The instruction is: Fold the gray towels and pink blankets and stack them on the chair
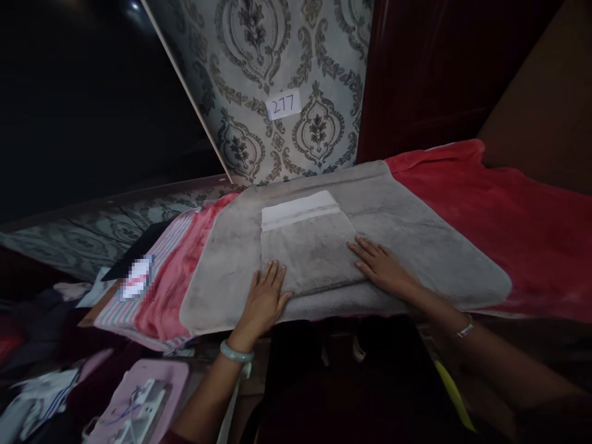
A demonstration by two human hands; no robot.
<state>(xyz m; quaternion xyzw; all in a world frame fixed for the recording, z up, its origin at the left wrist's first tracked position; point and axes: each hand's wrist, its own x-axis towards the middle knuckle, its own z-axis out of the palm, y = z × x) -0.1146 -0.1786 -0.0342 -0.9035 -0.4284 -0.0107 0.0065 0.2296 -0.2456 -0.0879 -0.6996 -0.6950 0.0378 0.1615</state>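
Both arms reach forward — left hand (264, 300) and right hand (382, 265) lie flat, fingers (276, 272) spread.

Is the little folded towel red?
No, the folded towel is grey with a white band; the red thing is the blanket beneath.

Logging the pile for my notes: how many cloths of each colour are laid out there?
Grey: 2, the folded towel touched by left hand and right hand, and the spread towel beneath it
Red: 1, the red blanket
Pink: 1, the pink cloth with a striped edge
Total: 4
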